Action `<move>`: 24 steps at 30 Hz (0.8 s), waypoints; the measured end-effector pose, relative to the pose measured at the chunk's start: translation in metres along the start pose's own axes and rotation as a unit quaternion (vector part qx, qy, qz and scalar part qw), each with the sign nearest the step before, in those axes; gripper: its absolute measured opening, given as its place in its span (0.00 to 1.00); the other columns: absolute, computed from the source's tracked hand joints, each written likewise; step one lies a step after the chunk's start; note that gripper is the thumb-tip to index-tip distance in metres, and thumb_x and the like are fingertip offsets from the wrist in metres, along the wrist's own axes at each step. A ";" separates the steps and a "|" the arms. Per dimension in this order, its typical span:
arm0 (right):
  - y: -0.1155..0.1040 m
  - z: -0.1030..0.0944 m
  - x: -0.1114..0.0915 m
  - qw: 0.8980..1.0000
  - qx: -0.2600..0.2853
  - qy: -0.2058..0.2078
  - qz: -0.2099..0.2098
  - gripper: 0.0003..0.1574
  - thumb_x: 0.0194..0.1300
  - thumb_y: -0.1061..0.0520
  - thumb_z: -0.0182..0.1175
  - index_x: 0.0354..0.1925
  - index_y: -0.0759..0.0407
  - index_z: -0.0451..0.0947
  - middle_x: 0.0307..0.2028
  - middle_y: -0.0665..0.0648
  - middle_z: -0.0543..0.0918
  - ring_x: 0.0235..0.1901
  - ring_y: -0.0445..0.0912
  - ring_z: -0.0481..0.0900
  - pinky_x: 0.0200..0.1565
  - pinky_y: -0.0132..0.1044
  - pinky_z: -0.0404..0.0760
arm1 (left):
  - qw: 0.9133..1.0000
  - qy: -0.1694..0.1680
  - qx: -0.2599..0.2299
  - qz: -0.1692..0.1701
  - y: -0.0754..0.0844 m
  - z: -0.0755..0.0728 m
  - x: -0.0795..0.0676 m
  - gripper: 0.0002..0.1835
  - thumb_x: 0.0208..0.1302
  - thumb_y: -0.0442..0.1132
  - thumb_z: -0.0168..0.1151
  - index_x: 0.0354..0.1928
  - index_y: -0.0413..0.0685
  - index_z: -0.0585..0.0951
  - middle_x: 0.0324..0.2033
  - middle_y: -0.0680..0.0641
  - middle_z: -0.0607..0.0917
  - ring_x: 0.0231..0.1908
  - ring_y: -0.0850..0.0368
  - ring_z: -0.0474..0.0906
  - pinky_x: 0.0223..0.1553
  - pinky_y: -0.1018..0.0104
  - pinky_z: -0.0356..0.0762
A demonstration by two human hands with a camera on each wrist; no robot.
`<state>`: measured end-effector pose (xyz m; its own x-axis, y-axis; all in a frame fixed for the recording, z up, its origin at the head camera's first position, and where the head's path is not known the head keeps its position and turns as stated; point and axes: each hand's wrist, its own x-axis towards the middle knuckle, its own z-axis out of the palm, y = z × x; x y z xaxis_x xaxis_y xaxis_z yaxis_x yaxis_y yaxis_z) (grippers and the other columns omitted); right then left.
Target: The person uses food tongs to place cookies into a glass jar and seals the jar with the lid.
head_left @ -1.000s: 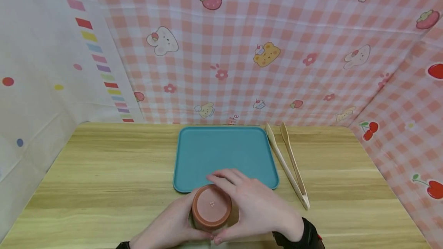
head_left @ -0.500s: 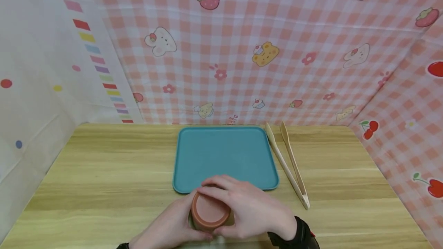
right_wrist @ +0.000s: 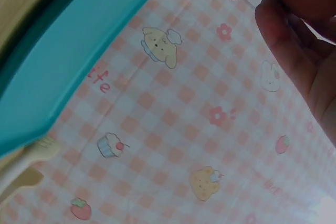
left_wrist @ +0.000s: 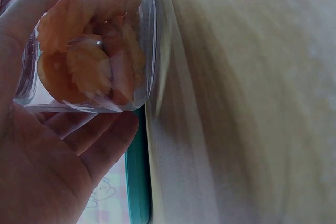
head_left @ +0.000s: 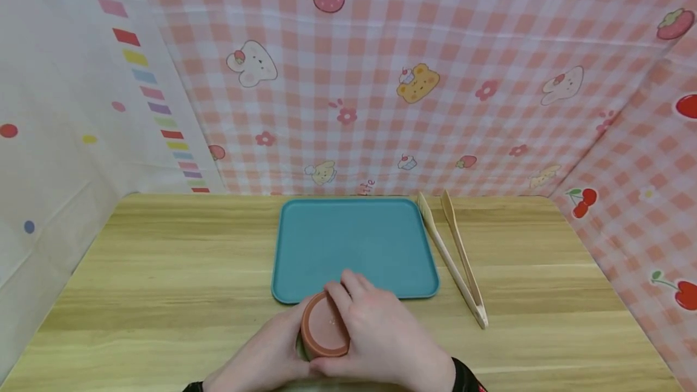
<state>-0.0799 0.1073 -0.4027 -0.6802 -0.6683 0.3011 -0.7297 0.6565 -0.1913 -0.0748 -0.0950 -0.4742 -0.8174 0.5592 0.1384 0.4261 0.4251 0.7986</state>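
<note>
A clear plastic jar [left_wrist: 122,77] holding orange, ridged pieces of food stands on the table near its front edge. It has a reddish-brown screw lid [head_left: 321,326], seen from above in the head view. My left hand [head_left: 267,346] wraps round the jar's left side, fingers on the far side and thumb on the near side. From the right, my right hand [head_left: 383,334] grips the lid's edge, covering its right part. In the right wrist view, the fingers [right_wrist: 278,30] lie against the lid at the top right corner.
Behind the jar lies a teal tray [head_left: 356,247], close to the hands. Wooden tongs [head_left: 457,259] rest to the right of the tray with their tips toward the back. A checked cloth [head_left: 370,107] walls off the table's [head_left: 179,271] back and right side.
My right hand has moved left over the lid and turned, its fingers closing onto the rim and hiding more of it. The left hand and the jar have stayed nearly in place.
</note>
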 end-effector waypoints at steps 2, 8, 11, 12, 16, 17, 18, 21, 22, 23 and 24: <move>-0.003 0.000 0.000 1.000 -0.019 0.003 0.008 0.50 0.47 0.17 0.54 0.48 0.55 0.72 0.37 0.46 0.65 0.34 0.38 0.66 0.28 0.29 0.74 | 1.000 -0.001 -0.002 0.000 0.000 0.000 0.001 0.48 0.46 0.63 0.71 0.71 0.69 0.61 0.60 0.65 0.71 0.56 0.66 0.71 0.56 0.62 0.71; 0.002 -0.008 -0.003 1.000 -0.005 -0.027 -0.001 0.66 0.43 0.13 0.50 0.65 0.56 0.67 0.51 0.50 0.71 0.48 0.42 0.71 0.37 0.36 0.79 | 1.000 0.006 -0.008 0.016 0.001 0.000 0.002 0.50 0.43 0.63 0.72 0.70 0.69 0.61 0.60 0.65 0.72 0.56 0.66 0.72 0.55 0.62 0.72; 0.010 -0.015 -0.004 0.997 0.048 -0.049 -0.037 0.68 0.45 0.15 0.53 0.74 0.51 0.57 0.63 0.48 0.65 0.60 0.42 0.65 0.46 0.40 0.78 | 1.000 0.007 -0.008 0.019 0.001 0.001 0.001 0.49 0.42 0.63 0.73 0.69 0.69 0.62 0.58 0.65 0.74 0.54 0.66 0.73 0.55 0.63 0.72; 0.013 -0.016 -0.004 0.995 0.063 -0.055 -0.055 0.67 0.46 0.17 0.54 0.75 0.50 0.55 0.66 0.48 0.62 0.62 0.41 0.63 0.49 0.40 0.77 | 1.000 0.007 -0.008 0.019 0.000 0.001 0.001 0.49 0.42 0.63 0.73 0.69 0.69 0.62 0.57 0.65 0.74 0.54 0.67 0.73 0.54 0.63 0.72; 0.021 -0.016 -0.004 0.984 0.109 -0.074 -0.120 0.59 0.54 0.28 0.60 0.75 0.47 0.52 0.70 0.47 0.56 0.67 0.41 0.58 0.57 0.38 0.71 | 1.000 0.009 -0.001 0.015 0.000 0.001 -0.001 0.49 0.42 0.63 0.73 0.69 0.68 0.62 0.56 0.65 0.75 0.52 0.67 0.74 0.53 0.64 0.73; 0.023 -0.016 -0.003 0.982 0.116 -0.079 -0.126 0.57 0.55 0.32 0.62 0.75 0.47 0.52 0.71 0.47 0.55 0.67 0.41 0.57 0.58 0.38 0.70 | 1.000 0.009 -0.001 0.015 -0.001 0.001 -0.001 0.49 0.43 0.62 0.73 0.69 0.68 0.61 0.56 0.65 0.74 0.52 0.67 0.74 0.53 0.64 0.73; 0.024 -0.015 -0.003 0.980 0.120 -0.083 -0.132 0.55 0.57 0.35 0.62 0.75 0.47 0.52 0.71 0.48 0.55 0.67 0.41 0.57 0.59 0.38 0.69 | 1.000 0.008 -0.001 0.015 -0.001 0.000 -0.001 0.50 0.43 0.62 0.73 0.69 0.67 0.61 0.57 0.64 0.74 0.53 0.67 0.74 0.54 0.64 0.73; 0.026 -0.013 -0.002 0.978 0.131 -0.091 -0.137 0.52 0.57 0.42 0.63 0.75 0.48 0.53 0.70 0.47 0.57 0.67 0.40 0.57 0.60 0.37 0.68 | 1.000 0.006 -0.003 0.013 -0.001 0.000 -0.001 0.51 0.43 0.61 0.74 0.71 0.66 0.60 0.58 0.64 0.74 0.54 0.66 0.73 0.54 0.64 0.72; 0.027 -0.012 -0.001 0.977 0.135 -0.093 -0.136 0.52 0.57 0.44 0.64 0.75 0.49 0.54 0.70 0.47 0.57 0.66 0.39 0.58 0.60 0.36 0.68 | 1.000 0.005 -0.004 0.011 -0.001 0.000 -0.001 0.52 0.43 0.60 0.74 0.71 0.66 0.59 0.58 0.64 0.74 0.54 0.66 0.73 0.54 0.64 0.72; 0.027 -0.011 -0.001 0.977 0.136 -0.093 -0.134 0.51 0.56 0.45 0.64 0.74 0.49 0.55 0.69 0.46 0.58 0.66 0.39 0.58 0.59 0.36 0.68 | 1.000 0.003 -0.006 0.008 -0.001 -0.001 -0.001 0.52 0.43 0.60 0.74 0.71 0.66 0.59 0.58 0.64 0.73 0.54 0.66 0.73 0.54 0.64 0.72; 0.027 -0.011 -0.001 0.978 0.134 -0.091 -0.131 0.51 0.56 0.44 0.64 0.74 0.49 0.57 0.68 0.46 0.59 0.65 0.38 0.59 0.59 0.35 0.68 | 1.000 0.001 -0.007 0.005 -0.001 -0.001 -0.001 0.52 0.43 0.60 0.74 0.71 0.66 0.59 0.58 0.64 0.73 0.54 0.66 0.73 0.55 0.64 0.72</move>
<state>-0.0984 0.1292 -0.3980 -0.4504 -0.8690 0.2051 -0.8564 0.3555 -0.3746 -0.0745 -0.0966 -0.4744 -0.8141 0.5614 0.1484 0.4288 0.4089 0.8056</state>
